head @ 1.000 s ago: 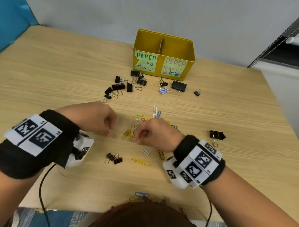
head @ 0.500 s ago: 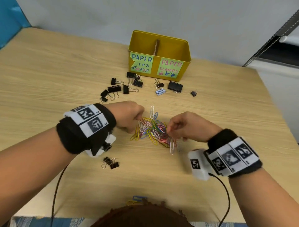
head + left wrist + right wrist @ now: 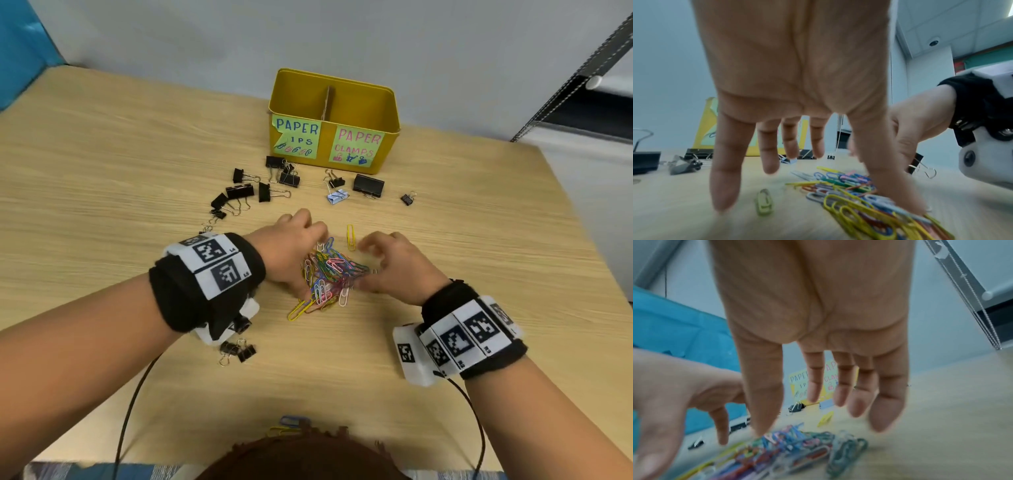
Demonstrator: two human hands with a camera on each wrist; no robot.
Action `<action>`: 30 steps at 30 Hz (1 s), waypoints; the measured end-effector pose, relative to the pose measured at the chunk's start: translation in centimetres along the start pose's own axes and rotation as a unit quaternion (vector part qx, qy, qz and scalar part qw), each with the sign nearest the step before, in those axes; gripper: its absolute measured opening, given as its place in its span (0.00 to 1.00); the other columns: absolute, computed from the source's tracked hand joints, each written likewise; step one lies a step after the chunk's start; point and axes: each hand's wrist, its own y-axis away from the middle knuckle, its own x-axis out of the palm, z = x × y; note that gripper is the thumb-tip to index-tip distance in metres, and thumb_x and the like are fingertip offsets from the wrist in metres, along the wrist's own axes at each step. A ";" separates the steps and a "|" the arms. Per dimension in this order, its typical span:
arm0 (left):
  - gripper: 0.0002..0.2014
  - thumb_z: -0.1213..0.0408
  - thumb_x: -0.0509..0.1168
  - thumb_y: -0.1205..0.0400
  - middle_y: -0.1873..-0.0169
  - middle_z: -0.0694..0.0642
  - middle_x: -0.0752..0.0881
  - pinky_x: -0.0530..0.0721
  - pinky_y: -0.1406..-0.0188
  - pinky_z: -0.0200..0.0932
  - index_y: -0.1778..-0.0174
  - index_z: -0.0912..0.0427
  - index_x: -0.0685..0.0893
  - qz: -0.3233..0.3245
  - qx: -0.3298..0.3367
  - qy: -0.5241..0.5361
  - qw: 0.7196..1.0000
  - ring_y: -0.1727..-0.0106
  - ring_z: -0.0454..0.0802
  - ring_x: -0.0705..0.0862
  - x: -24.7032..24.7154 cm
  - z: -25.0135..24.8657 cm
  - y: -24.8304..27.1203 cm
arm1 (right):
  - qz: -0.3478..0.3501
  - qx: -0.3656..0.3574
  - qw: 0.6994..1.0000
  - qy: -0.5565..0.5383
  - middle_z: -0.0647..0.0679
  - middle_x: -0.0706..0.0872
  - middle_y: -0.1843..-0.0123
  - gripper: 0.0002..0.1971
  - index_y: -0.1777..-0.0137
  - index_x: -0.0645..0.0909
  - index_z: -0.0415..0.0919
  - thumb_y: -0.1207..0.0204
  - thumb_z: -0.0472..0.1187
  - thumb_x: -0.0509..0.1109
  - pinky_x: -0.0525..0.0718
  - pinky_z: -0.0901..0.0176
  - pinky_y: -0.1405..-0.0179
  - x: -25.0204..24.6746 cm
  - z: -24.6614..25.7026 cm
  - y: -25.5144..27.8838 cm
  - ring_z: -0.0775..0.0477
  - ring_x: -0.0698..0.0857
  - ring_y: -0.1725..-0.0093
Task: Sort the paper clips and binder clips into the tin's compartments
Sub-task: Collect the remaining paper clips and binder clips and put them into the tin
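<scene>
Grips (image 3: pixel 337 255) now closer around clips (image 3: pixel 329 274)

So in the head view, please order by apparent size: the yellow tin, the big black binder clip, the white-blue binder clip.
1. Yellow tin
2. Big black binder clip
3. White-blue binder clip
All lie at similar distance.

The yellow metal tin (image 3: pixel 334 113) in front of me carries two green paper labels on its near wall. The left label (image 3: pixel 297 138) reads "PAPER" in blue letters, then "IPS" below, above a row of small drawn clips. The right label (image 3: pixel 357 146) reads "PAPER CLAMPS" in pink, with little drawn clamps under it. The white bands on my wrists (image 3: pixel 219 262) carry black square marker codes; their small printed characters are too tiny to read.
</scene>
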 end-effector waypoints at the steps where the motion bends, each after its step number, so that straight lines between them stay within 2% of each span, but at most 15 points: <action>1: 0.51 0.47 0.81 0.44 0.30 0.57 0.63 0.77 0.33 0.58 0.26 0.51 0.62 0.014 0.005 -0.012 1.000 0.29 0.57 0.65 0.0 -0.1 -0.1 | 0.018 0.018 0.999 0.034 0.40 0.73 0.32 0.40 0.27 0.68 0.50 0.40 0.49 0.80 0.75 0.51 0.32 0.3 0.0 0.0 0.41 0.74 0.35; 3: 0.60 0.41 0.79 0.45 0.23 0.58 0.56 0.73 0.29 0.60 0.20 0.50 0.52 0.042 0.008 -0.068 0.997 0.23 0.59 0.58 0.3 -0.9 -0.4 | 0.058 0.026 0.993 0.102 0.42 0.58 0.19 0.55 0.19 0.50 0.54 0.42 0.58 0.79 0.66 0.41 0.24 1.1 0.7 0.2 0.35 0.60 0.22; 5: 0.59 0.38 0.77 0.43 0.26 0.58 0.61 0.76 0.32 0.56 0.20 0.53 0.55 0.041 0.011 -0.125 0.991 0.26 0.58 0.63 0.7 -1.5 -0.7 | 0.068 0.010 0.984 0.164 0.44 0.53 0.16 0.55 0.19 0.47 0.57 0.41 0.62 0.77 0.66 0.38 0.25 1.9 1.2 0.2 0.33 0.57 0.21; 7: 0.48 0.44 0.77 0.38 0.33 0.59 0.69 0.78 0.38 0.51 0.25 0.57 0.66 0.024 0.015 -0.115 0.993 0.32 0.56 0.70 0.8 -1.9 -1.1 | 0.055 -0.008 0.979 0.198 0.42 0.61 0.19 0.48 0.20 0.55 0.56 0.38 0.59 0.76 0.69 0.42 0.27 2.2 1.3 0.0 0.33 0.62 0.25; 9: 0.34 0.55 0.77 0.33 0.38 0.59 0.74 0.78 0.45 0.46 0.32 0.58 0.74 0.001 0.012 -0.053 0.999 0.39 0.56 0.76 0.7 -1.8 -1.3 | 0.019 -0.038 0.983 0.177 0.41 0.72 0.27 0.36 0.25 0.69 0.53 0.34 0.51 0.76 0.73 0.49 0.31 2.1 1.1 -0.3 0.36 0.71 0.31; 11: 0.24 0.62 0.75 0.30 0.42 0.58 0.79 0.75 0.53 0.43 0.38 0.58 0.79 -0.016 0.009 -0.008 1.000 0.43 0.55 0.79 0.6 -1.7 -1.4 | -0.007 -0.055 0.989 0.139 0.41 0.79 0.36 0.27 0.31 0.78 0.49 0.32 0.42 0.76 0.77 0.54 0.37 2.1 1.1 -0.6 0.40 0.79 0.38; 13: 0.19 0.65 0.72 0.27 0.44 0.59 0.82 0.76 0.53 0.43 0.41 0.59 0.81 -0.021 0.011 0.003 1.000 0.44 0.55 0.81 0.6 -1.5 -1.5 | -0.017 -0.061 0.991 0.118 0.41 0.83 0.42 0.23 0.35 0.81 0.47 0.31 0.39 0.75 0.78 0.55 0.42 2.1 1.3 -0.9 0.41 0.81 0.42; 15: 0.16 0.67 0.70 0.25 0.45 0.59 0.84 0.79 0.51 0.45 0.41 0.59 0.83 -0.025 0.015 0.004 1.000 0.45 0.56 0.82 0.5 -1.3 -1.6 | -0.017 -0.058 0.993 0.102 0.42 0.86 0.44 0.19 0.38 0.83 0.46 0.30 0.39 0.74 0.78 0.57 0.45 1.8 1.3 -1.3 0.43 0.82 0.42; 18: 0.14 0.69 0.67 0.23 0.47 0.59 0.86 0.75 0.55 0.41 0.41 0.60 0.85 -0.039 0.030 0.022 0.999 0.47 0.54 0.82 0.0 -1.0 -1.5 | -0.016 -0.043 0.999 0.030 0.42 0.89 0.47 0.15 0.42 0.86 0.42 0.30 0.37 0.74 0.80 0.61 0.47 1.2 0.9 -2.1 0.43 0.85 0.46; 19: 0.14 0.69 0.66 0.22 0.47 0.59 0.87 0.74 0.56 0.40 0.41 0.61 0.85 -0.045 0.035 0.033 0.998 0.48 0.53 0.82 -0.1 -0.8 -1.5 | -0.010 -0.029 0.999 -0.016 0.39 0.89 0.49 0.14 0.44 0.87 0.41 0.30 0.35 0.74 0.85 0.56 0.46 1.0 0.7 -2.5 0.41 0.86 0.50; 21: 0.13 0.68 0.66 0.22 0.49 0.60 0.88 0.73 0.56 0.39 0.43 0.62 0.87 -0.052 0.038 0.057 0.996 0.53 0.51 0.80 -0.5 -0.3 -1.5 | 0.009 0.014 0.993 -0.119 0.37 0.87 0.57 0.13 0.45 0.87 0.37 0.29 0.30 0.73 0.91 0.50 0.55 0.7 0.0 -3.2 0.41 0.86 0.64; 25: 0.12 0.68 0.67 0.22 0.54 0.59 0.89 0.78 0.55 0.37 0.43 0.62 0.87 -0.063 0.022 0.130 0.989 0.58 0.47 0.80 -1.3 1.1 -1.7 | 0.033 0.042 0.970 -0.237 0.38 0.86 0.63 0.13 0.44 0.85 0.30 0.29 0.26 0.72 0.86 0.65 0.75 -0.5 -1.3 -4.5 0.54 0.83 0.80; 26: 0.11 0.69 0.67 0.22 0.60 0.56 0.89 0.81 0.59 0.36 0.44 0.62 0.88 -0.066 0.015 0.162 0.984 0.62 0.46 0.81 -1.6 1.5 -1.7 | 0.032 0.043 0.963 -0.263 0.38 0.86 0.64 0.14 0.43 0.84 0.28 0.29 0.25 0.71 0.86 0.67 0.76 -1.0 -1.4 -4.7 0.56 0.82 0.81; 28: 0.10 0.70 0.68 0.23 0.70 0.47 0.83 0.79 0.70 0.26 0.46 0.62 0.88 -0.076 0.007 0.217 0.973 0.71 0.40 0.80 -2.3 2.3 -2.1 | 0.025 0.037 0.950 -0.309 0.42 0.86 0.68 0.14 0.42 0.82 0.24 0.28 0.24 0.70 0.86 0.70 0.76 -2.2 -1.2 -5.1 0.60 0.82 0.81; 30: 0.10 0.72 0.69 0.24 0.73 0.46 0.82 0.83 0.71 0.25 0.47 0.65 0.88 -0.084 0.006 0.274 0.958 0.75 0.36 0.81 -3.3 3.0 -2.5 | 0.017 0.016 0.937 -0.350 0.50 0.89 0.74 0.13 0.43 0.82 0.25 0.28 0.24 0.69 0.86 0.71 0.77 -3.6 -0.3 -5.5 0.62 0.84 0.79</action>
